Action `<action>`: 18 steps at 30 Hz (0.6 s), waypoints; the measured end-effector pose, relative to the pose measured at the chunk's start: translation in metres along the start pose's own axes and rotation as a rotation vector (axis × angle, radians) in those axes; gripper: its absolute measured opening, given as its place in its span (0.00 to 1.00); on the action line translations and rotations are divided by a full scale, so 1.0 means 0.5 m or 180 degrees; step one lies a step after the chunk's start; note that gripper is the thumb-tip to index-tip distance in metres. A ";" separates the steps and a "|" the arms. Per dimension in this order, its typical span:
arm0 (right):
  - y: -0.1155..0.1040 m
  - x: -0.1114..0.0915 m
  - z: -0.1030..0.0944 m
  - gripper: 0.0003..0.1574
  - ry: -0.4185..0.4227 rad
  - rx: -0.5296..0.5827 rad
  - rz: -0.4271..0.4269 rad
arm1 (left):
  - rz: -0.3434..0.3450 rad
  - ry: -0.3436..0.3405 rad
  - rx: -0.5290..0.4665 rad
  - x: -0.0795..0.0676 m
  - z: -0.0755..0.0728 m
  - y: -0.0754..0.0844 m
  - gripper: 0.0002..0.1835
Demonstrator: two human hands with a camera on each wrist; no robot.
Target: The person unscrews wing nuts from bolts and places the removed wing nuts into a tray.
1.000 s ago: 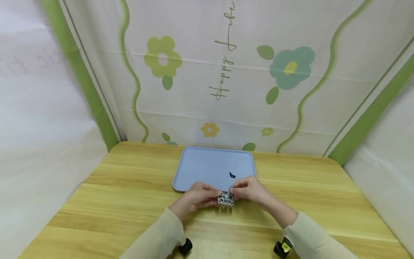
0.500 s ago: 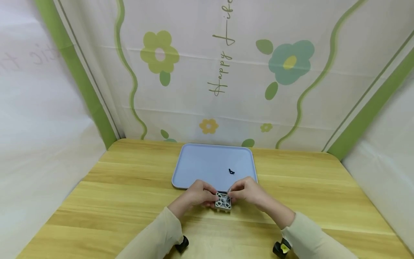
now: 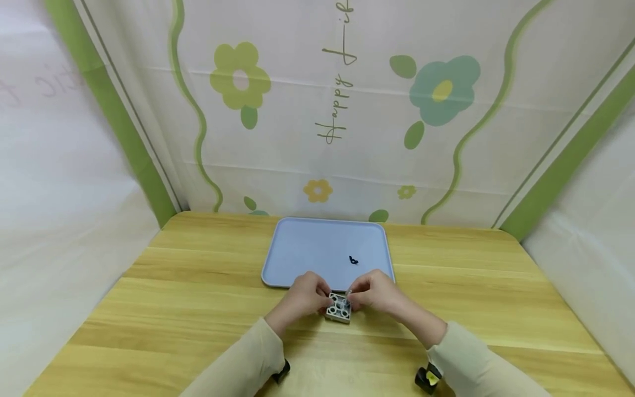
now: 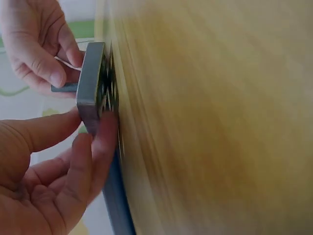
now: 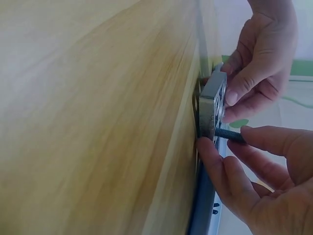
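My left hand [image 3: 305,295] grips the left edge of a small square metal block [image 3: 339,309] with round holes in its face. It is held low over the wooden table, just in front of the tray. On the block's right side, my right hand [image 3: 379,292] pinches a short threaded stud [image 5: 230,135] between thumb and fingers. The stud stands out from the block's face near one corner, with its inner end hidden at the block. In the left wrist view the block [image 4: 90,73] appears edge-on, my left fingertips [image 4: 108,122] at its lower corner.
Behind the hands lies a light blue tray [image 3: 317,242] with a raised rim. A small black wing-shaped piece [image 3: 353,259] rests on it, right of the middle. Printed fabric walls [image 3: 278,132] enclose the wooden table [image 3: 198,275] at the back and sides.
The block has shifted slightly left and turned, so the prongs seen below its edge earlier no longer show. Both hands keep their hold. The head view has shifted a little.
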State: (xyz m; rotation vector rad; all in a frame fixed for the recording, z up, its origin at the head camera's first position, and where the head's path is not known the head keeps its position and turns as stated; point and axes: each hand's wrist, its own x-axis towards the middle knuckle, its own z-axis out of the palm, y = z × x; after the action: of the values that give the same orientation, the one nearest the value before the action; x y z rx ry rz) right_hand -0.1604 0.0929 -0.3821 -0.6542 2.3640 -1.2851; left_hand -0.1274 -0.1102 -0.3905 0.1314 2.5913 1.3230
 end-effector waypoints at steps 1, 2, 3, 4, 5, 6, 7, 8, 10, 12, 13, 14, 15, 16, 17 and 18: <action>-0.002 0.000 0.001 0.05 0.0006 -0.0018 -0.0005 | 0.0022 0.0034 0.0107 -0.001 0.001 0.002 0.08; -0.004 0.000 0.003 0.05 0.0017 -0.0040 -0.0019 | 0.0040 0.0062 0.0209 -0.002 0.001 0.003 0.08; -0.005 0.000 0.004 0.05 0.0034 -0.0067 -0.0030 | 0.0059 0.0094 0.0307 -0.002 0.002 0.004 0.08; -0.007 0.001 0.006 0.05 0.0048 -0.0088 -0.0042 | 0.0072 0.0118 0.0374 -0.002 0.002 0.005 0.08; -0.007 0.002 0.007 0.05 0.0063 -0.0107 -0.0048 | 0.0085 0.0138 0.0426 -0.002 0.001 0.005 0.08; -0.008 0.003 0.008 0.04 0.0076 -0.0126 -0.0051 | 0.0094 0.0153 0.0456 -0.002 0.001 0.006 0.07; -0.008 0.004 0.010 0.04 0.0089 -0.0147 -0.0053 | 0.0100 0.0163 0.0482 -0.002 0.000 0.006 0.07; -0.007 0.005 0.011 0.04 0.0103 -0.0167 -0.0057 | 0.0102 0.0173 0.0512 -0.002 -0.001 0.007 0.07; -0.006 0.007 0.014 0.04 0.0116 -0.0190 -0.0038 | 0.0111 0.0193 0.0556 -0.003 -0.002 0.007 0.08; -0.004 0.009 0.016 0.04 0.0138 -0.0197 -0.0006 | 0.0112 0.0198 0.0580 -0.005 -0.002 0.007 0.08; -0.003 0.009 0.017 0.04 0.0160 -0.0234 0.0001 | 0.0127 0.0208 0.0596 -0.005 -0.002 0.007 0.08; -0.002 0.010 0.018 0.04 0.0191 -0.0278 0.0012 | 0.0136 0.0216 0.0606 -0.006 -0.001 0.007 0.08; -0.002 0.011 0.019 0.03 0.0229 -0.0332 0.0023 | 0.0146 0.0228 0.0617 -0.006 0.000 0.007 0.08; -0.002 0.011 0.020 0.03 0.0267 -0.0391 0.0033 | 0.0167 0.0243 0.0633 -0.005 0.001 0.006 0.08; -0.002 0.012 0.020 0.03 0.0293 -0.0440 0.0039 | 0.0186 0.0249 0.0635 -0.005 0.002 0.007 0.08; -0.001 0.012 0.020 0.03 0.0314 -0.0497 0.0037 | 0.0224 0.0263 0.0649 -0.005 0.003 0.006 0.08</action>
State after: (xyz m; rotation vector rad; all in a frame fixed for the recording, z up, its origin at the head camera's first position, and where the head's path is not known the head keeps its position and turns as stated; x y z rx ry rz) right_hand -0.1599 0.0825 -0.3873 -0.6352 2.5643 -1.1610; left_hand -0.1244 -0.1077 -0.3886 0.2079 2.8117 1.1046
